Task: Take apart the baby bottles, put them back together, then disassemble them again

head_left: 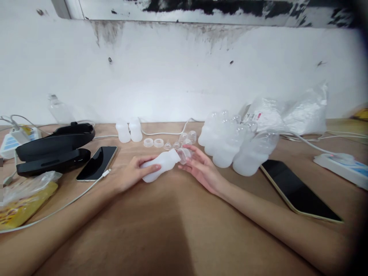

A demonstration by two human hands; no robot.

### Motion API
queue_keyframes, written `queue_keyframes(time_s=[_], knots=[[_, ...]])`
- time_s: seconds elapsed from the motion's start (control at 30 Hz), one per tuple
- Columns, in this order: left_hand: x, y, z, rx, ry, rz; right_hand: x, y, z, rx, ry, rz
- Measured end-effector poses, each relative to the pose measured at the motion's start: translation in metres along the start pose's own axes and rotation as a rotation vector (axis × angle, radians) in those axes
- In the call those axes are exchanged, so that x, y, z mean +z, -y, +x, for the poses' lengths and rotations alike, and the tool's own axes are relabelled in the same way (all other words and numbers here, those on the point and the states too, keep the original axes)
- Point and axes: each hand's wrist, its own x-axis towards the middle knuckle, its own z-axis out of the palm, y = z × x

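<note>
A milky-white baby bottle (161,165) lies tilted in my left hand (141,168), its neck pointing up and to the right. My right hand (202,168) has its fingers closed around a clear domed bottle cap (184,155), held at the bottle's mouth. Whether the cap is seated on the neck or only touching it, I cannot tell. Just behind lie two translucent screw rings (153,143), a few clear bottle nipples (171,145) and several clear domed caps (188,137). Two white bottles without caps (129,131) stand farther back on the left.
Several capped bottles (227,143) cluster right of my right hand. Beyond them sit clear plastic bags (299,111). Phones lie left (97,163) and right (299,191). A black headset-like device (54,147), a yellow bag (28,203), white cables and power strips (342,165) surround the work area.
</note>
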Motion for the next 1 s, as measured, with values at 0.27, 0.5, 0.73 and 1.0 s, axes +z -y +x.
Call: queue_keyframes(time_s=[0.27,0.5,0.73,1.0], knots=[[-0.006,-0.009,-0.002,-0.251,0.159,-0.127,0.002,-0.002,-0.007,-0.112,0.176,-0.334],[-0.01,-0.011,-0.004,-0.104,0.187,0.084,0.001,0.0,-0.008,-0.115,0.18,-0.436],[-0.004,0.001,-0.009,0.575,-0.106,0.855,0.004,0.0,-0.007,-0.067,0.062,-0.458],[0.001,0.0,-0.013,0.548,-0.151,0.895,0.004,-0.001,-0.009,-0.085,0.102,-0.463]])
